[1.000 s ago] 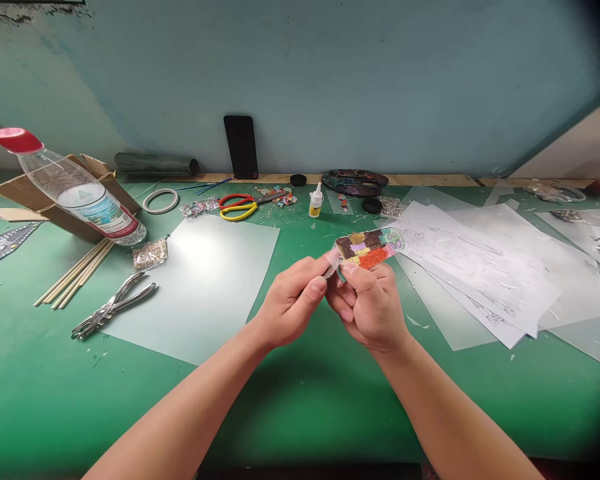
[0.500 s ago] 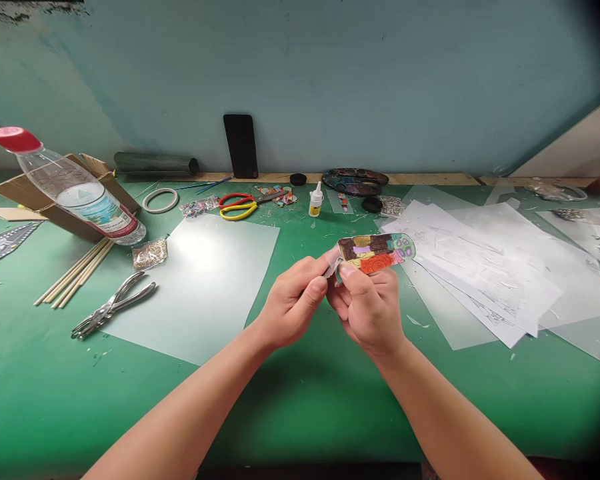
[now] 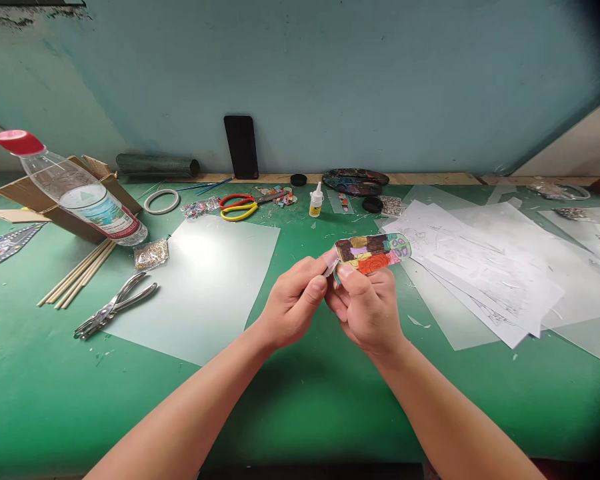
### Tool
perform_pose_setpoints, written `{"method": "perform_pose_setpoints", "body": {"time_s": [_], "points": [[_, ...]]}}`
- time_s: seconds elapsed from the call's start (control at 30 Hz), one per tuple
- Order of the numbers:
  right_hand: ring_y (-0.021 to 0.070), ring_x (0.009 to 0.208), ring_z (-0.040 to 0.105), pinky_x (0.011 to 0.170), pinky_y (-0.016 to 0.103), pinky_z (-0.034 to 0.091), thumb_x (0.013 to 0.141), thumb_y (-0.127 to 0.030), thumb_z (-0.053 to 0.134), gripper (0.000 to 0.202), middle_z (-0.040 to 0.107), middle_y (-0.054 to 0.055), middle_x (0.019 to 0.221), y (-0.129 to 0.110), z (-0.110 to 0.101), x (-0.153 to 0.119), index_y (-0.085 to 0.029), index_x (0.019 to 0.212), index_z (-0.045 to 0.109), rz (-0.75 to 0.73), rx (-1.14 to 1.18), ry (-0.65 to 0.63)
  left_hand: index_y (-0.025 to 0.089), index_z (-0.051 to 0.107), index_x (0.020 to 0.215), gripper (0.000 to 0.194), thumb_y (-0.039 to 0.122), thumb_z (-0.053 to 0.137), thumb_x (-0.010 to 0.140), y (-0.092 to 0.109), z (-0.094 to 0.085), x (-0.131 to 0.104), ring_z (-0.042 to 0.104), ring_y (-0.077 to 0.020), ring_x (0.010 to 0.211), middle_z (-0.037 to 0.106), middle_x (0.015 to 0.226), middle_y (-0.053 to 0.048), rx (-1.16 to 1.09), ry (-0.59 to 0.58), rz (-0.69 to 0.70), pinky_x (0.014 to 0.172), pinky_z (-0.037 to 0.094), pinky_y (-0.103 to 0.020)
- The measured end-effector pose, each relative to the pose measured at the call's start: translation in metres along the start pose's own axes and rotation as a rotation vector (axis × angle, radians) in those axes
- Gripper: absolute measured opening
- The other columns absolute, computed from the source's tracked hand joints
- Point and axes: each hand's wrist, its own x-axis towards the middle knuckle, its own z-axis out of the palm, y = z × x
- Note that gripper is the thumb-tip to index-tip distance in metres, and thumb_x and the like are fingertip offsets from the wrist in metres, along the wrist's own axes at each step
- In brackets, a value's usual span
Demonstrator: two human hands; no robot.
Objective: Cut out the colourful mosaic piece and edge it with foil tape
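My left hand is closed around a slim metal tool. Its tapered tip reaches the near left end of a brightly coloured cutout, and most of the tool is hidden in the fingers, so its kind is unclear. The cutout is a flat, rounded strip with brown, orange, yellow, purple and green patches. My right hand pinches it from below between thumb and fingers. Both hands meet above the green table, fingertips close together. Whatever the tip touches at the cutout's edge is too small to make out.
Left: a tilted bottle, cardboard box, wooden sticks, hole-punch pliers and a translucent sheet. Behind: scissors, a glue bottle and a phone. Right: stacked drawing sheets.
The cutout has shifted slightly left and its tilt has changed a little. Both hands keep almost the same place and grip.
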Motion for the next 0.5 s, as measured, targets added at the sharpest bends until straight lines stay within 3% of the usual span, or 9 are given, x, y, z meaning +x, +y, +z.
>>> {"method": "perform_pose_setpoints", "body": {"time_s": [0.3, 0.5], "points": [[0.0062, 0.037, 0.03, 0.036, 0.023, 0.027, 0.09, -0.027, 0.061, 0.045, 0.031, -0.008, 0.044, 0.0012, -0.0003, -0.0007, -0.023, 0.053, 0.036, 0.025, 0.01, -0.003, 0.018, 0.069, 0.134, 0.052, 0.048, 0.035, 0.108, 0.0033, 0.0001, 0.0021, 0.055, -0.0243, 0.084, 0.073, 0.067, -0.007, -0.009, -0.034, -0.044, 0.086, 0.047, -0.039], [0.006, 0.037, 0.03, 0.036, 0.023, 0.027, 0.09, -0.029, 0.062, 0.043, 0.032, -0.008, 0.045, 0.0009, -0.0019, 0.0006, -0.022, 0.055, 0.039, 0.041, 0.002, -0.012, 0.018, 0.072, 0.128, 0.051, 0.05, 0.038, 0.107, 0.0036, -0.0007, 0.0021, 0.056, -0.0223, 0.083, 0.074, 0.083, -0.009, -0.013, -0.015, -0.083, 0.082, 0.049, -0.037]]}}
